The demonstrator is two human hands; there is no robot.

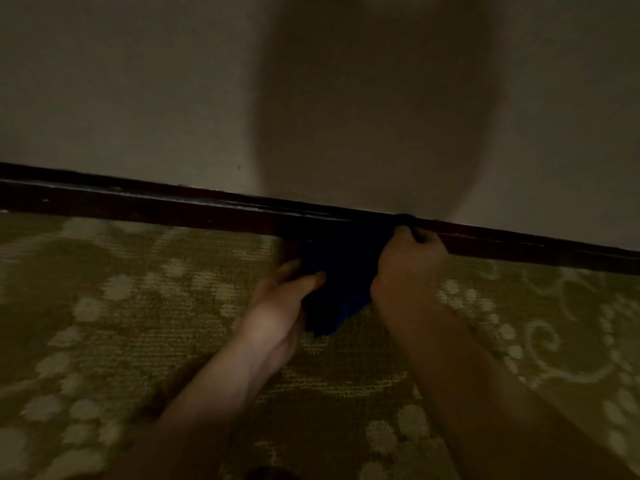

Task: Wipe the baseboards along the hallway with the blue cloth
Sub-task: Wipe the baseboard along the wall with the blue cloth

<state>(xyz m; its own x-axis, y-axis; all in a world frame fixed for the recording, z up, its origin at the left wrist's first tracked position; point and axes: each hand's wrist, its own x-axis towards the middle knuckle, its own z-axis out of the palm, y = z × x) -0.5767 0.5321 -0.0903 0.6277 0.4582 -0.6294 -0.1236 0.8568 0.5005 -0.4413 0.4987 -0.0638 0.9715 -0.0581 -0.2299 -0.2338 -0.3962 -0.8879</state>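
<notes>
A dark wooden baseboard point(145, 206) runs across the view where the pale wall meets the carpet, sloping down to the right. The blue cloth point(337, 278) hangs against it near the middle and looks almost black in the dim light. My right hand point(405, 261) grips the cloth's upper right corner and presses it onto the top edge of the baseboard. My left hand point(280, 306) holds the cloth's lower left part, thumb on top, just off the carpet.
The plain wall point(173, 81) fills the upper half, with a large shadow point(374, 116) cast on it. Below lies an olive carpet point(121, 341) with a pale floral pattern. The scene is dim.
</notes>
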